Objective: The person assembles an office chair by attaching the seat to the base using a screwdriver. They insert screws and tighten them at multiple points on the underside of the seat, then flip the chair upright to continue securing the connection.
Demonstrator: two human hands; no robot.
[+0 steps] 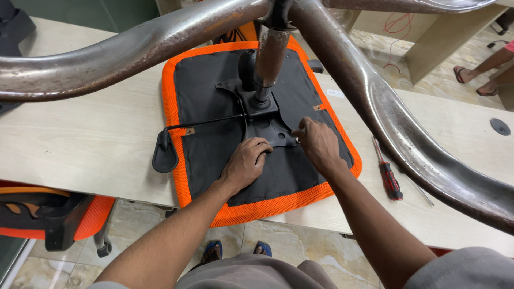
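An upturned seat (214, 144), orange-edged, lies on the worktop (80, 139) with a black plate (270, 128) bolted underneath. Left hand (246, 163) curls closed on the plate's near edge; right hand (318, 142) pinches its right corner. A screwdriver (388, 176) lies beside them.

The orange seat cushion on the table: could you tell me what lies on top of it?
On the seat cushion sits a black metal plate; the left hand and right hand rest at it. Their fingers hide its near edge.

An orange-edged, black-bottomed office chair seat (214, 155) lies upside down on the pale wooden table, its black metal mounting plate (270, 128) facing up at centre.
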